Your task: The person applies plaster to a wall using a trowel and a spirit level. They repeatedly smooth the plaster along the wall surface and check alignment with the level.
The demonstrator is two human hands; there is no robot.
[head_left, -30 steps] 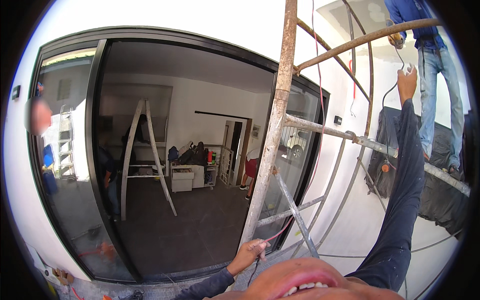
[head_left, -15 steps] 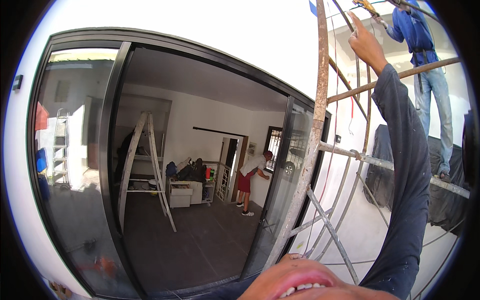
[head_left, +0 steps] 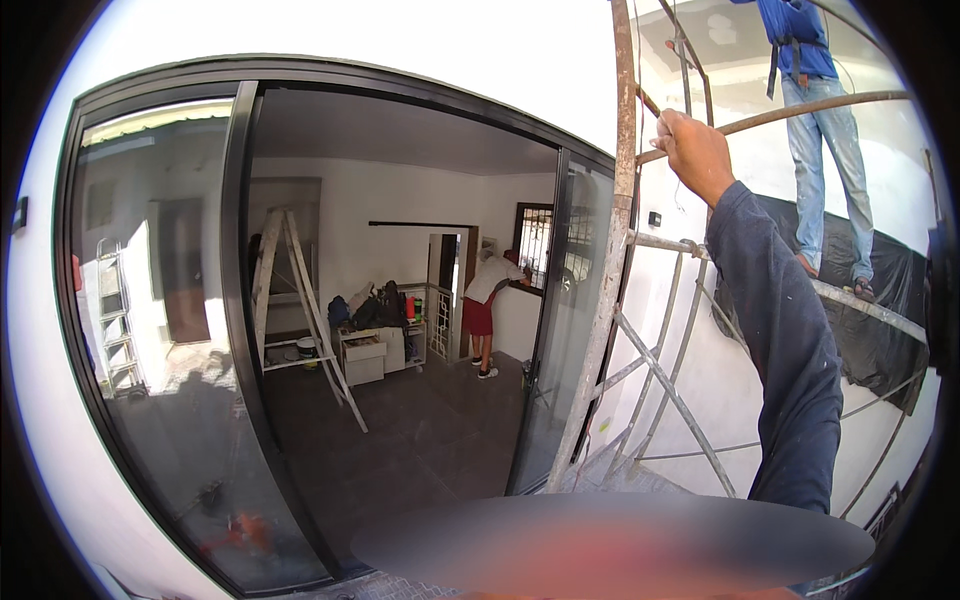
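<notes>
My right hand point(head_left: 693, 150) is raised high on a dark blue sleeve, fingers closed on a thin cord point(head_left: 640, 95) that runs down beside the rusty upright scaffold pole point(head_left: 618, 230). The hand sits just right of that pole, at the near end of a slanted scaffold bar point(head_left: 800, 110). My left hand is out of the picture.
A person in a blue shirt and jeans point(head_left: 825, 150) stands on the scaffold planks at the upper right. A dark-framed sliding glass door point(head_left: 240, 300) opens onto a room with a wooden stepladder point(head_left: 305, 300), boxes, and another person point(head_left: 487, 310) at a window. Diagonal braces point(head_left: 670, 390) cross below my arm.
My right hand has moved leftwards and down the picture, close to the upright pole. My left hand, seen a second ago low on the cord, has dropped out of view.
</notes>
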